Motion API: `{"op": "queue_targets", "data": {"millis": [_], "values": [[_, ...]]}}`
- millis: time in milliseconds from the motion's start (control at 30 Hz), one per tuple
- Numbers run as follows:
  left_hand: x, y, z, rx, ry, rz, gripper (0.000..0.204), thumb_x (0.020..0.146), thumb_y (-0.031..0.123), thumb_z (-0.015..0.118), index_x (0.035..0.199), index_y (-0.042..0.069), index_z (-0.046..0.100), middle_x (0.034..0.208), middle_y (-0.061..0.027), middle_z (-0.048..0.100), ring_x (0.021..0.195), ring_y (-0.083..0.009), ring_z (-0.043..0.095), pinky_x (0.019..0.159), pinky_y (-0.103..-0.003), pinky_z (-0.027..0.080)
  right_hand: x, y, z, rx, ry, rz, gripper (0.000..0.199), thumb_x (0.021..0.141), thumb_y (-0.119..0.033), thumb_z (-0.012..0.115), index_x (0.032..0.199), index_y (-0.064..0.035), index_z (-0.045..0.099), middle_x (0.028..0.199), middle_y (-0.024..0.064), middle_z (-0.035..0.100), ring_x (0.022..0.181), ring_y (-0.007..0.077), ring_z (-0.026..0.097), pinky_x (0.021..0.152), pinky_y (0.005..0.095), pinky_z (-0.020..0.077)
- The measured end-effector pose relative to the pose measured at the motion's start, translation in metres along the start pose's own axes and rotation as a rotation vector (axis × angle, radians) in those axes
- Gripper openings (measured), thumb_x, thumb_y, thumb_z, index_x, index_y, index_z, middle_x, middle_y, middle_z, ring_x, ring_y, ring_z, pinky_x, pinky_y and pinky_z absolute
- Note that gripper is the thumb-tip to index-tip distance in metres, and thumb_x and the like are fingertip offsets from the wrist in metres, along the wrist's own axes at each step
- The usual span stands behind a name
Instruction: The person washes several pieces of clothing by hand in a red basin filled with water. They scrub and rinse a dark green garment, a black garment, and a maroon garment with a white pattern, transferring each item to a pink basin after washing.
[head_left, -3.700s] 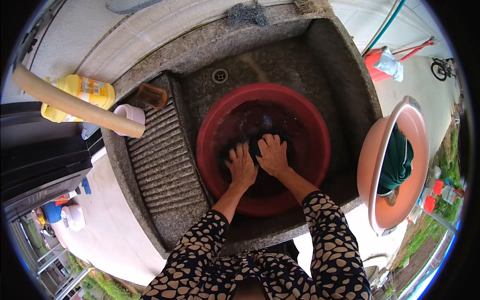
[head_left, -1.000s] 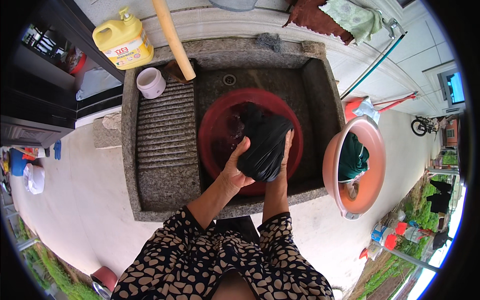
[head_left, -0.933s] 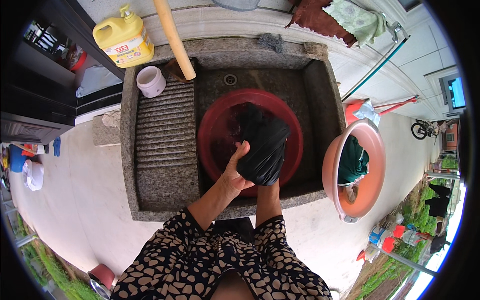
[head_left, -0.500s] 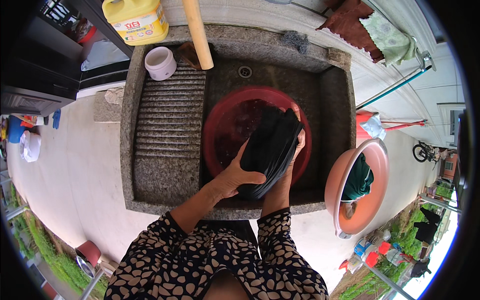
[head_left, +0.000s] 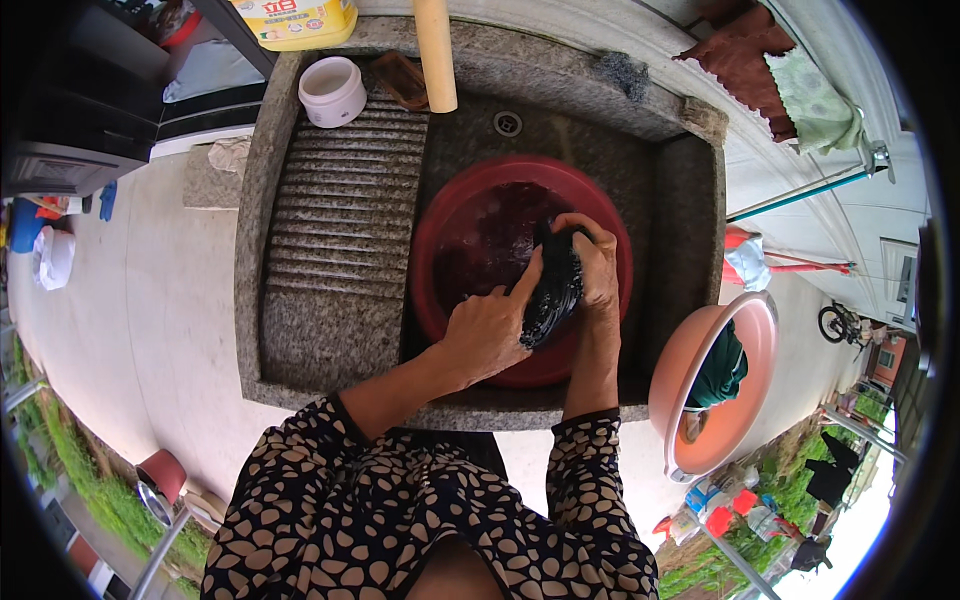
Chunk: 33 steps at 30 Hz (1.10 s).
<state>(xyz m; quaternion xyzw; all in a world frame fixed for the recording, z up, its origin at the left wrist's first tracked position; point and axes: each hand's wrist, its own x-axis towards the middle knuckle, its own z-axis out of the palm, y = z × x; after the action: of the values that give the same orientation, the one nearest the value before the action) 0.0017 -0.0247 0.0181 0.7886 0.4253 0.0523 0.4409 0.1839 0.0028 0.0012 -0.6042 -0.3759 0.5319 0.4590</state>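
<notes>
Head view: 2 bare hands work over a red plastic basin (head_left: 515, 168) set in a granite sink (head_left: 250, 300). The left hand (head_left: 490, 333) pinches the lower end of a bunched black cloth (head_left: 556, 292); the right hand (head_left: 596, 265) curls its fingers over the upper end. The cloth is above the basin's dark water. It looks wet, so it could slip from a loose left pinch and splash; pressing on 1 side of the rim might tip the basin.
</notes>
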Motion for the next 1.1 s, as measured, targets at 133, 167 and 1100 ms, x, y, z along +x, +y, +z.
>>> {"op": "queue_targets", "data": {"millis": [133,167,1100], "values": [[0.019,-0.020,0.009,-0.403,-0.082,0.005,0.109,0.059,0.010,0.075,0.146,0.009,0.009,0.082,-0.0184,0.065,0.066,-0.0334,0.065,0.064,-0.041,0.053,0.009,0.001,0.000,-0.339,0.088,0.013,0.022,0.073,-0.007,0.051,0.091,-0.0009,0.062,0.075,0.0007,0.058,0.069,0.0094,0.052,0.065,0.0235,0.0439],[0.025,-0.028,0.005,-0.695,-0.120,0.020,0.109,0.059,0.011,0.075,0.146,0.009,0.009,0.083,-0.0176,0.065,0.067,-0.0315,0.065,0.065,-0.039,0.054,0.009,-0.005,0.001,-0.197,0.028,0.035,0.027,0.072,-0.008,0.053,0.098,-0.0022,0.060,0.082,0.0023,0.057,0.075,0.0105,0.052,0.067,0.0236,0.0436],[-0.013,-0.010,-0.043,-1.659,-0.321,-0.178,0.084,0.077,0.026,0.068,0.140,-0.004,0.022,0.126,-0.0193,0.049,0.108,-0.0229,0.057,0.081,-0.030,0.053,-0.008,-0.032,0.003,0.624,-0.032,-0.146,0.046,0.067,-0.021,0.070,0.106,-0.0016,0.055,0.084,0.0146,0.060,0.076,0.0201,0.059,0.067,0.0286,0.0502]]}}
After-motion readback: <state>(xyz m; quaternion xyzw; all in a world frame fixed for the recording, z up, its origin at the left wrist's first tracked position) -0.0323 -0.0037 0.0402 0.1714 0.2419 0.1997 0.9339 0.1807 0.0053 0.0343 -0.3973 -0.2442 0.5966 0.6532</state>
